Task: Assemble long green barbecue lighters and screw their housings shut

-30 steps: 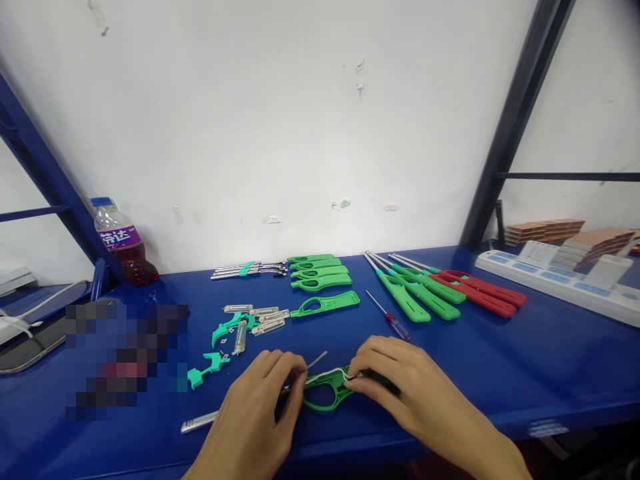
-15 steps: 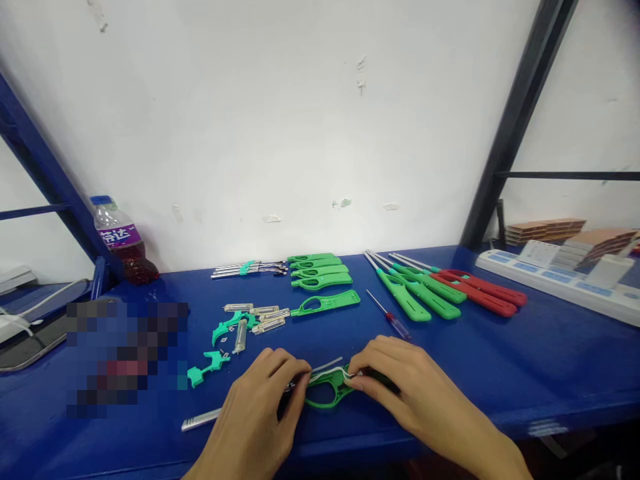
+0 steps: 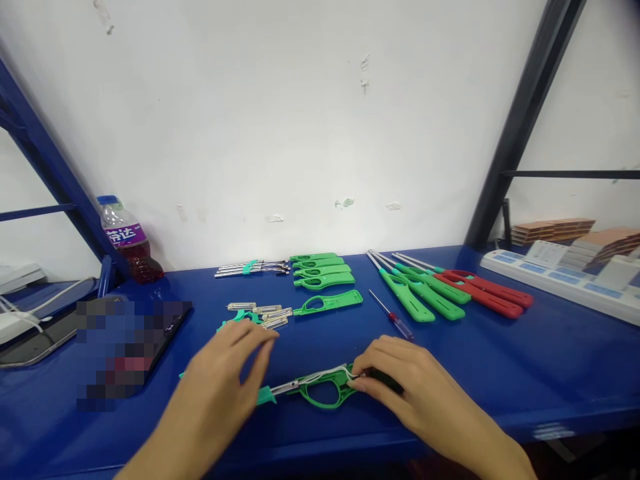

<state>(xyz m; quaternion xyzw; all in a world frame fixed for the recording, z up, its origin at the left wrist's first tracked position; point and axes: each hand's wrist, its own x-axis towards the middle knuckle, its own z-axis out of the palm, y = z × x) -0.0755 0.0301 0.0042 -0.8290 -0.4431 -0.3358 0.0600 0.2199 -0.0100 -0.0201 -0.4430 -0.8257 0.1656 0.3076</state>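
A green lighter casing (image 3: 327,393) lies near the table's front edge, with a white wire (image 3: 325,375) along its upper side and a metal rod with a teal collar (image 3: 267,395) at its left end. My right hand (image 3: 400,383) pinches the casing's right part by the wire. Up and to the left, my left hand (image 3: 225,373) is raised above the rod, thumb and fingers apart, holding nothing. Behind it are clear lighter tanks (image 3: 267,313) and teal parts, partly covered by the hand. One green half shell (image 3: 330,303) lies beyond the casing.
Farther back are metal rods (image 3: 250,268) and stacked green shells (image 3: 323,270). Right of them lie a screwdriver (image 3: 397,323), green lighters (image 3: 415,293) and red lighters (image 3: 493,295). A power strip (image 3: 560,279) is far right; a bottle (image 3: 130,243) and phone (image 3: 43,340) are left.
My left hand has let go of the casing's left end and moved up and left, uncovering the rod and teal collar. My right hand stays at the casing.
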